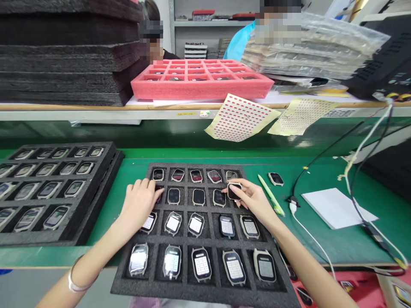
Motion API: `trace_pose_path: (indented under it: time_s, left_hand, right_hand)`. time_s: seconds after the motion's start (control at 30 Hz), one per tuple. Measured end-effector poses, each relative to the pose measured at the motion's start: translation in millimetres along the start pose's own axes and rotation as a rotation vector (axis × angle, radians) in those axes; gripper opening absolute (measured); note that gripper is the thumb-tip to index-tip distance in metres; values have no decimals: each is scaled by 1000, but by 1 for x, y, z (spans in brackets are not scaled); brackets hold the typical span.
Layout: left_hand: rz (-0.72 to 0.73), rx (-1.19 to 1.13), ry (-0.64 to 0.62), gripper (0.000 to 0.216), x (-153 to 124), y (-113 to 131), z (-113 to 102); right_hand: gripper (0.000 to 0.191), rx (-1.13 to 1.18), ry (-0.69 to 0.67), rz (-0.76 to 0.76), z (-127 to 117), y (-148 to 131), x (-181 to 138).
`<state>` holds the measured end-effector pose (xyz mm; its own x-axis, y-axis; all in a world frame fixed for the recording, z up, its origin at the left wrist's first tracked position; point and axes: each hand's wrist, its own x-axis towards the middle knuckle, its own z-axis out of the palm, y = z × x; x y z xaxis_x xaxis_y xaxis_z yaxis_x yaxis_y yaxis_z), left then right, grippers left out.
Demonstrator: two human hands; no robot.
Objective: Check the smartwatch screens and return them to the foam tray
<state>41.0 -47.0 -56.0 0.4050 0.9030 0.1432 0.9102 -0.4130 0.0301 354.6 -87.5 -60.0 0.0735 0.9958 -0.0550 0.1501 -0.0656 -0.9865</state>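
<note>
A black foam tray [184, 290] lies in front of me on the green bench, its cells filled with several smartwatch bodies. My right hand [253, 200] pinches one watch body [234, 191] with a dark screen over the tray's right side, second row. My left hand [139, 203] rests curled on the tray's left side, fingertips down in a second-row cell on another watch body [159, 193]. The two front rows show lit screens; the back rows are dark.
A second black tray [96, 205] of watch bodies lies to the left. A green pen [271, 195], a loose watch body [276, 179], white paper [337, 208] and cables [308, 233] lie right. A pink foam tray [202, 87], sticker sheets [240, 117] and two people sit behind the shelf.
</note>
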Motion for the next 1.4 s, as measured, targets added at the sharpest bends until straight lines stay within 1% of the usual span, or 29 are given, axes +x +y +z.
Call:
trace_pose_path:
  time_s: [0.03,0.1,0.17,0.23,0.4,0.5,0.57,0.63,0.7,0.73,0.8,0.83,0.9,1.0,1.03,1.1,1.17,1.23,1.3,1.4]
  left_hand:
    - [-30,43,-16,29,0,-6,6]
    - [-14,44,-50,23,-2,-12,17]
    - [-3,24,-54,20,-5,-13,26]
    - [5,-17,-45,17,-9,-14,31]
    - [82,-296,-75,14,-24,-26,31]
    - [46,-387,-62,21,-31,-26,30]
    - [-23,-397,-47,26,-32,-23,30]
    - [-78,-394,-46,27,-30,-19,29]
    - [-88,-418,-69,26,-26,-18,26]
    - [-80,-448,-74,25,-23,-18,24]
    - [-61,-567,-43,25,-18,-16,16]
    - [-60,-668,-14,25,-16,-15,11]
    - [-85,-960,11,25,-9,-9,0]
    - [-182,-1464,-69,27,2,8,-17]
    - [-194,-1593,-85,28,6,15,-21]
    - [-195,-1774,-103,30,13,28,-25]
    - [-205,-1873,-117,33,17,38,-22]
    - [-233,-1904,-131,35,18,44,-17]
    - [-237,-1869,-135,35,17,46,-12]
    - [-203,-1759,-144,36,12,45,-8]
  right_hand:
    - [39,10,-1,14,0,2,-1]
    - [39,30,-2,36,0,4,-2]
    - [38,57,16,45,-1,5,-4]
    - [38,85,35,48,-1,7,-8]
    - [37,117,17,91,-1,10,-23]
    - [39,149,-4,129,-1,7,-32]
    - [44,246,-50,136,0,3,-34]
    - [50,404,-118,131,1,-2,-32]
    - [50,528,-174,120,3,-6,-29]
    - [49,552,-194,110,4,-9,-27]
    - [45,541,-218,82,7,-14,-23]
    - [43,531,-231,63,8,-18,-21]
    - [41,536,-266,18,12,-28,-15]
    - [44,589,-355,-49,21,-45,-6]
    - [45,602,-393,-62,25,-50,-2]
    - [46,613,-459,-73,34,-55,5]
    - [45,624,-492,-65,41,-53,11]
    - [42,635,-503,-38,46,-46,14]
    - [40,647,-504,-5,47,-38,15]
    - [41,664,-494,22,44,-30,14]
